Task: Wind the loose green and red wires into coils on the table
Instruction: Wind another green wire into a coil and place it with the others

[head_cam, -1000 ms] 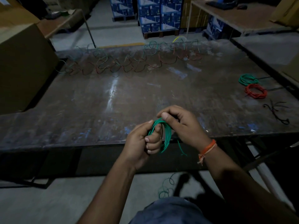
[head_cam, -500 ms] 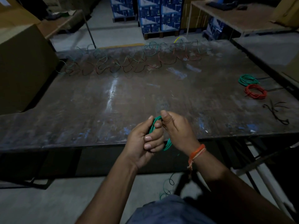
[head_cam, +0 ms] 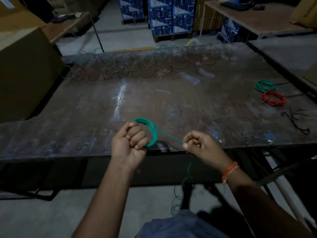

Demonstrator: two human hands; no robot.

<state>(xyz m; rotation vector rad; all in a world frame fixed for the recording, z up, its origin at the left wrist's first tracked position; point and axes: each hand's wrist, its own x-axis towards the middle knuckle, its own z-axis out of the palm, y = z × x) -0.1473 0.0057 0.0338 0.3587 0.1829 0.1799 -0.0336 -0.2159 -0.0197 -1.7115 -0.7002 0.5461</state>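
My left hand [head_cam: 130, 140] grips a green wire coil [head_cam: 151, 129] over the near edge of the table [head_cam: 171, 103]. One strand runs from the coil to my right hand [head_cam: 200, 145], which pinches it taut. The loose green tail [head_cam: 181, 186] hangs from that hand down towards the floor. A finished green coil [head_cam: 264, 85] and a finished red coil [head_cam: 273, 98] lie at the table's right side. Several loose green and red wires [head_cam: 140, 66] sprawl in a tangled row along the far edge.
Black cable ties [head_cam: 296, 119] lie near the right front corner. A large cardboard box [head_cam: 22, 69] stands at the left. Blue stacked cartons [head_cam: 163, 14] and other tables are beyond the far edge.
My right hand has drawn away to the right from the coil, pulling a strand straight. The left hand has turned so the coil stands more open above its fist.
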